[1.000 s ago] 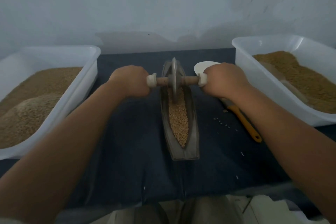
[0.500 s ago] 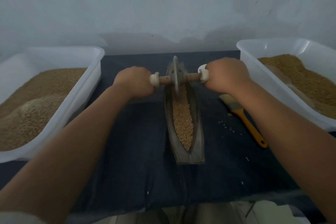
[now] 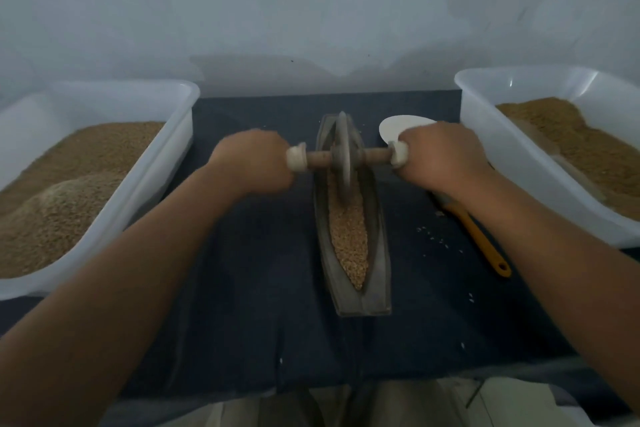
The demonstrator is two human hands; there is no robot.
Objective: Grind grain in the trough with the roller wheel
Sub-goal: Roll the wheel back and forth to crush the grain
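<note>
A long grey boat-shaped trough [image 3: 375,274] lies lengthwise on the dark cloth, filled with tan grain [image 3: 348,239]. A grey roller wheel [image 3: 343,152] stands upright in the trough's far part, on a wooden axle with pale end knobs. My left hand [image 3: 252,163] grips the axle's left handle. My right hand [image 3: 440,159] grips the right handle. Both fists hide the handle ends. The wheel's lower edge sits in the grain.
A white tub [image 3: 114,184] of grain stands at the left, and another white tub [image 3: 485,149] of grain at the right. An orange-handled brush [image 3: 485,243] lies right of the trough, with a white dish [image 3: 398,126] behind my right hand. Loose grains dot the cloth [image 3: 242,288].
The wheel went to the trough's far end and has come back a little toward me. Both hands came with it, the left one blurred by motion.
</note>
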